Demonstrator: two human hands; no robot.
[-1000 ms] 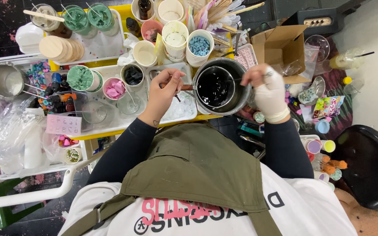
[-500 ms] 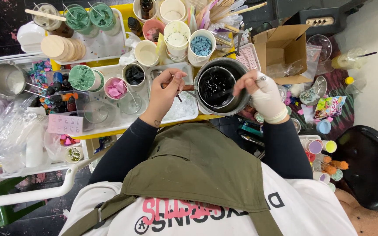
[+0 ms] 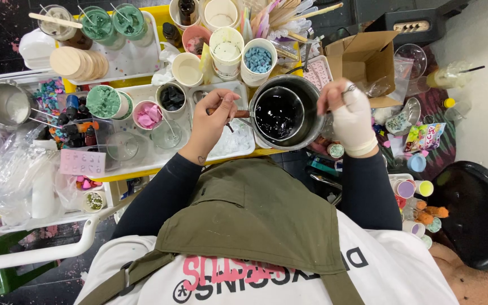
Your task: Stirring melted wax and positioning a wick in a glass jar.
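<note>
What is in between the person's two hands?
In the head view, a metal pot of shiny black liquid sits between the left hand and the bandaged right hand.

The pot [image 3: 284,113] is a round metal vessel with a grey outer wall and a wide rim. It sits upright, seen from directly above, at the near edge of the yellow table [image 3: 142,172], just right of a white tray [image 3: 235,148]. Inside it is a smaller round container filled with glossy black liquid [image 3: 278,112], whose surface reflects light. A brown wooden handle [image 3: 238,113] extends horizontally from the pot's left side. The left hand [image 3: 214,121] grips this handle. The gloved right hand [image 3: 350,116] rests at the pot's right rim.
</note>
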